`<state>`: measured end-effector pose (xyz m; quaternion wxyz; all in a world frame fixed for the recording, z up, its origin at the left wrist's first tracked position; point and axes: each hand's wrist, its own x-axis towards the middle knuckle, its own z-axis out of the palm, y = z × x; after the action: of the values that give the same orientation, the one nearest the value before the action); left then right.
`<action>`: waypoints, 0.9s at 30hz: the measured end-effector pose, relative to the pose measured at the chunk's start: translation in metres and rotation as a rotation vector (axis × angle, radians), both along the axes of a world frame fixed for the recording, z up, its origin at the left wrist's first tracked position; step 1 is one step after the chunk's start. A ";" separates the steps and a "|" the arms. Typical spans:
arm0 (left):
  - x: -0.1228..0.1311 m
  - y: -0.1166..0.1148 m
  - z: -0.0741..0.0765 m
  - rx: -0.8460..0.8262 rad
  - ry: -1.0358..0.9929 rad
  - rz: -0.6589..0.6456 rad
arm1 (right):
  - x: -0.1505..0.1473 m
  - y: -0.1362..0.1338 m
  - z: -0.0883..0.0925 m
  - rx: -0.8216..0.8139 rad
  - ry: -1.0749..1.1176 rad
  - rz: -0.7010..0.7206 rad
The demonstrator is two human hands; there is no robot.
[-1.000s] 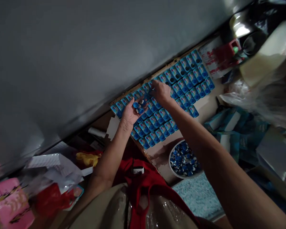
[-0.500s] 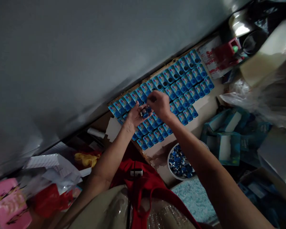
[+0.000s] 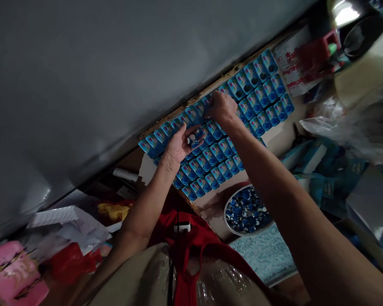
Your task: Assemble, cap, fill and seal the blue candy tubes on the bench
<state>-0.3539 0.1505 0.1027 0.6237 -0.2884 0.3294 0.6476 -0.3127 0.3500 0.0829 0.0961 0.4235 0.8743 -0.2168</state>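
A handful of small blue-capped bottles (image 3: 191, 140) is cradled in the half-cupped left hand (image 3: 178, 146), above the rows of blue boxes (image 3: 210, 163) on the tabletop (image 3: 276, 142). The right hand (image 3: 221, 108) is pressed, fingers curled, onto a far-row box; whether a bottle is pinched there cannot be told. Box-filling appears to be in hand, and the open holes call for upright placement. More bottles are heaped in a white bowl (image 3: 225, 214).
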 end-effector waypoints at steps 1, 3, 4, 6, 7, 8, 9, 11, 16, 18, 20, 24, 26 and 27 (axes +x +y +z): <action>0.001 0.000 0.000 0.002 -0.001 -0.001 | -0.001 0.001 0.002 0.010 0.009 0.005; 0.002 -0.003 0.003 -0.006 -0.006 -0.007 | 0.001 -0.003 0.011 0.034 -0.002 0.044; 0.003 -0.005 0.005 -0.014 -0.006 -0.008 | 0.005 -0.008 0.018 0.041 0.003 0.080; 0.003 -0.009 0.008 -0.023 -0.004 -0.019 | 0.017 -0.022 0.034 0.015 0.082 0.192; 0.003 -0.011 0.010 -0.021 -0.001 -0.029 | 0.025 -0.030 0.041 -0.019 0.153 0.274; 0.003 -0.013 0.010 -0.021 0.004 -0.042 | 0.034 -0.038 0.047 -0.062 0.225 0.365; 0.003 -0.013 0.010 -0.029 0.011 -0.059 | 0.043 -0.046 0.052 -0.110 0.278 0.460; 0.005 -0.012 0.008 -0.058 0.017 -0.098 | 0.059 -0.061 0.058 -0.187 0.301 0.602; 0.016 -0.003 0.003 -0.101 0.010 -0.127 | 0.081 -0.084 0.050 -0.160 0.255 0.462; 0.020 0.001 0.002 -0.101 0.010 -0.123 | 0.083 -0.085 0.046 -0.132 0.298 0.317; 0.022 0.005 0.002 -0.095 0.014 -0.116 | 0.081 -0.084 0.046 -0.129 0.348 0.175; 0.018 0.017 0.004 -0.072 0.058 -0.067 | 0.075 -0.077 0.049 -0.205 0.453 -0.003; 0.015 0.021 0.005 -0.055 0.089 -0.056 | 0.073 -0.069 0.050 -0.226 0.492 -0.095; 0.014 0.023 0.006 -0.047 0.103 -0.060 | 0.071 -0.064 0.050 -0.222 0.501 -0.140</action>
<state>-0.3401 0.1735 0.1083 0.6180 -0.2594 0.3845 0.6348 -0.2414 0.2864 0.1324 -0.0926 0.4029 0.8104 -0.4152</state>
